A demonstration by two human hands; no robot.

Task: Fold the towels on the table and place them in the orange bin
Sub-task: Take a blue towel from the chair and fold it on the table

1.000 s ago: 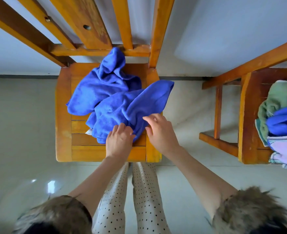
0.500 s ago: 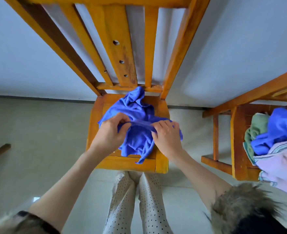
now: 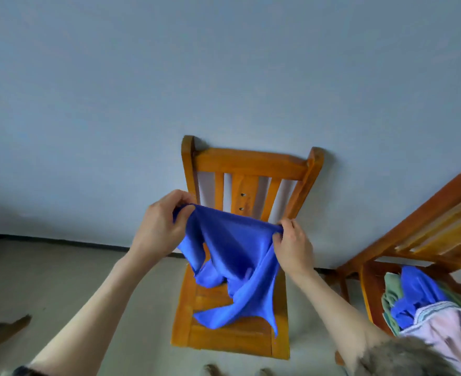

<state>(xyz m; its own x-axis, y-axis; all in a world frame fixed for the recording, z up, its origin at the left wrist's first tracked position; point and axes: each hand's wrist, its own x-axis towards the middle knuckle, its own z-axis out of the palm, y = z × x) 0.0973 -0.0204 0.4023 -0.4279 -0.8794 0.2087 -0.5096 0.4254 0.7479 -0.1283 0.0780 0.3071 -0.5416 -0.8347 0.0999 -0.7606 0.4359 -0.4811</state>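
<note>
The blue towel [image 3: 232, 256], bunched on the chair seat [image 3: 223, 340] a moment ago, is now lifted and stretched between the left hand [image 3: 160, 226] and right hand [image 3: 291, 248], each pinching a top corner, so folding can be begun.

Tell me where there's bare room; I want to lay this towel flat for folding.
The front slats of the chair below the towel tips are bare, as is its left edge. The side chair is crowded with the pile.
</note>
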